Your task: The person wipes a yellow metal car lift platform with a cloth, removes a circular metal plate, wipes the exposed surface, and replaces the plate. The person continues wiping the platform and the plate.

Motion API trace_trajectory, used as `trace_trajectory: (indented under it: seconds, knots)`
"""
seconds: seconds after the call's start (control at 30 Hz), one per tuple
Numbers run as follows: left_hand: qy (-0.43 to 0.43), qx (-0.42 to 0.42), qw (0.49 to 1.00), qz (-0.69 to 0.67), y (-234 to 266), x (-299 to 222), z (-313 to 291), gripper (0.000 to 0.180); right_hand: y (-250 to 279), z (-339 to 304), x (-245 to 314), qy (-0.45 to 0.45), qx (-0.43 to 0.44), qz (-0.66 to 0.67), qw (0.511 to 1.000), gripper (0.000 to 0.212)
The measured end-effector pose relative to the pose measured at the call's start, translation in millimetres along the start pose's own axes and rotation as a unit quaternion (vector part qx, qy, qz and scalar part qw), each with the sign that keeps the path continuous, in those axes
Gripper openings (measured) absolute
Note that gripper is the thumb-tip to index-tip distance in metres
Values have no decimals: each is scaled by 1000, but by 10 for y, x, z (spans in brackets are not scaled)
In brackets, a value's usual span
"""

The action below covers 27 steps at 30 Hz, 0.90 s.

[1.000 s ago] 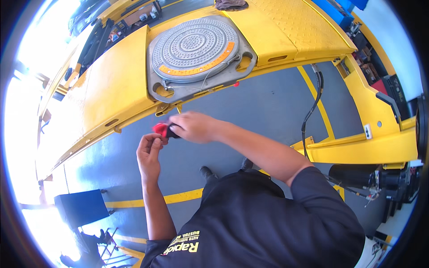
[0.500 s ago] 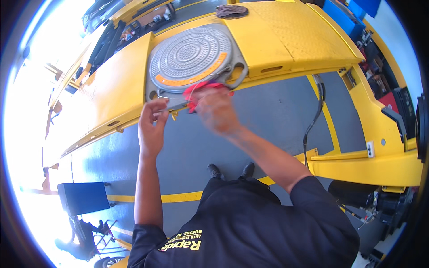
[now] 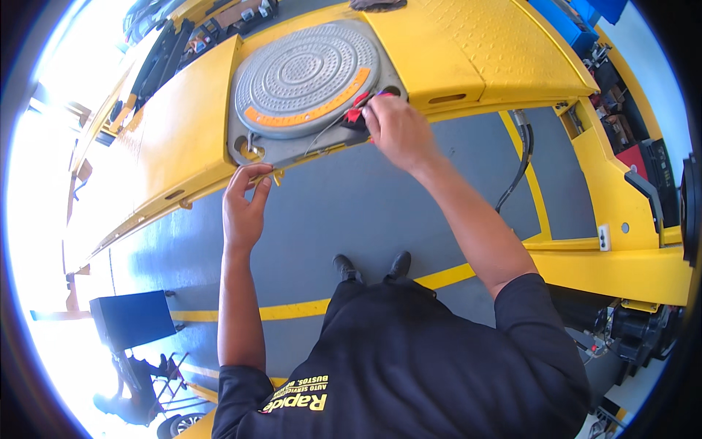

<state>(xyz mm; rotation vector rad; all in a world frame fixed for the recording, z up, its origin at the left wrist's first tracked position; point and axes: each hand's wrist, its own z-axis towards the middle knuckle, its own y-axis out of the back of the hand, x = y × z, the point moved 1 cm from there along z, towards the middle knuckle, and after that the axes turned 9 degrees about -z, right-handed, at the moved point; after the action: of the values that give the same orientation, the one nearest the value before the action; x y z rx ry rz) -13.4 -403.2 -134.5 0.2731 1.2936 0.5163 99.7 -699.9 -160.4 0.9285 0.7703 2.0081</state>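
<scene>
A round grey turntable plate [image 3: 311, 73] with an orange scale strip sits in a recess of the yellow ramp. My right hand [image 3: 402, 135] is closed on a crumpled red cloth [image 3: 354, 115] at the base's near right corner. A thin wire [image 3: 322, 133] curves along the near edge by the cloth. At the near left corner, a small metal pin [image 3: 251, 142] stands beside a hole. Just below it, my left hand [image 3: 245, 205] has its fingertips at the ramp edge, fingers bent and thumb apart; nothing shows between them.
The yellow ramp [image 3: 446, 51] spans the far side, with a dark cloth [image 3: 378, 4] on top. Black hoses [image 3: 525, 157] hang at the right, above a yellow beam [image 3: 607, 271]. A blue box [image 3: 133, 320] stands at left. Grey floor [image 3: 351, 212] lies below.
My right hand has moved right with the red cloth, from the plate's near edge to the base's right corner. My left hand stays near the left corner, slightly lower against the edge.
</scene>
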Motion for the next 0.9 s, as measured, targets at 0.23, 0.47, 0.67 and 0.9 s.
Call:
trace_trajectory:
  seconds: [0.23,0.47,0.67,0.9]
  knots:
    - [-8,-24,1000,3,137,8,-164,17,701,192,114,-88,-195,-47,976,29]
    - [-44,-16,998,-41,5,-88,62,16,-119,-316,234,78,-19,-84,993,37]
    - [-25,-41,998,-30,122,81,17,15,664,258,133,-102,102,-60,988,38]
    - [-44,-50,997,-40,84,225,137,14,-101,481,18,-94,90,-132,983,71]
